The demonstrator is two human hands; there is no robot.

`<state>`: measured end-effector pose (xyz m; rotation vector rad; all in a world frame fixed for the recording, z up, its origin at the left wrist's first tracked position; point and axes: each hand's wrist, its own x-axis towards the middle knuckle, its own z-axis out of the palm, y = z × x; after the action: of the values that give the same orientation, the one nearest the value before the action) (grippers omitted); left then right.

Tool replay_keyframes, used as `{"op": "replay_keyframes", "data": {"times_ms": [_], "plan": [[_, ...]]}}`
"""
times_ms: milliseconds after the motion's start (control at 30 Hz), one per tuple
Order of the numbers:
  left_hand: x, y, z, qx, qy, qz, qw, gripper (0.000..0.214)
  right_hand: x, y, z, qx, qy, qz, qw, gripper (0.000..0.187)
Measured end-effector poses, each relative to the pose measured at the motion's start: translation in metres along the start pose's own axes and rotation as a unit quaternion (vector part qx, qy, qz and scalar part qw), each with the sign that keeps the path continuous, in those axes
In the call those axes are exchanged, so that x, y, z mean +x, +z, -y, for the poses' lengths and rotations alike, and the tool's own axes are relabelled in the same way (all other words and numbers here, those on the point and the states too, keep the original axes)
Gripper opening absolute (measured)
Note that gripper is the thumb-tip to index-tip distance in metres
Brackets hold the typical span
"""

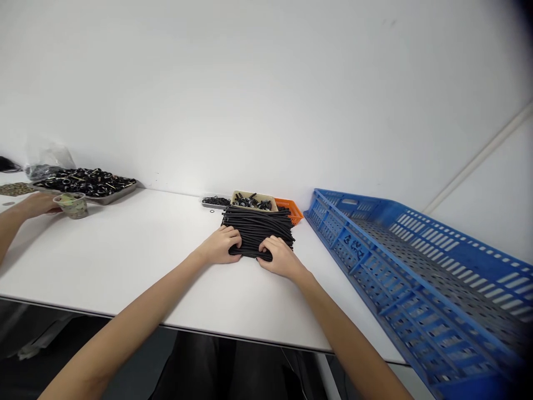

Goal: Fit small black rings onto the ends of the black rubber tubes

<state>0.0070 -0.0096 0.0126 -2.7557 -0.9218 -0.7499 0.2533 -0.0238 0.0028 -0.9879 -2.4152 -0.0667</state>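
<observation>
Pile of black rods (258, 229) is lying flat on the desk (158, 244), long axis running pretty much left to right. Left hand (220, 245) and right hand (281, 258) both have fingers clamped on its near edge. Cream tray (275, 204) and orange basket (295, 210) crowd the far side, and a big blue crate (360, 253) walls off the right.

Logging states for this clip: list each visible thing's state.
Black rods: stacked side by side
Left hand: fingers curled on rods
Right hand: fingers curled on rods
Cream tray: holding small parts
Orange basket: partly hidden
Blue crate: upright, open-topped
Metal tray: heaped with dark parts
Plastic cup: open, at co-worker's hand
Clear bag: crumpled
Small tray: holding dark parts
</observation>
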Motion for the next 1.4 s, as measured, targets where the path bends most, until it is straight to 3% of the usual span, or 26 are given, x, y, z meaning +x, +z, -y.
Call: {"op": "replay_keyframes", "data": {"times_ms": [367,533,767,1000,1167,1400], "plan": [[0.000,0.005,-0.001,-0.006,0.002,-0.002,1.000,0.015,0.001,0.002,0.004,0.003,-0.019,-0.010,1.000,0.021],[0.001,0.003,-0.002,-0.012,0.006,0.003,1.000,0.011,0.001,0.004,0.005,0.027,-0.017,-0.048,0.998,0.025],[0.001,-0.006,0.009,-0.007,-0.060,-0.022,0.998,0.012,-0.003,-0.008,-0.011,0.086,0.058,-0.107,0.989,0.016],[-0.003,-0.009,0.029,-0.022,-0.137,-0.086,0.987,0.021,-0.007,-0.016,-0.031,0.091,0.127,-0.151,0.976,0.015],[0.001,-0.004,0.032,-0.025,-0.132,-0.118,0.984,0.028,-0.002,-0.008,-0.036,0.093,0.100,-0.159,0.978,0.015],[0.011,0.003,0.039,0.119,-0.105,-0.155,0.975,0.027,0.012,0.002,-0.040,-0.007,0.050,-0.140,0.989,0.018]]}}
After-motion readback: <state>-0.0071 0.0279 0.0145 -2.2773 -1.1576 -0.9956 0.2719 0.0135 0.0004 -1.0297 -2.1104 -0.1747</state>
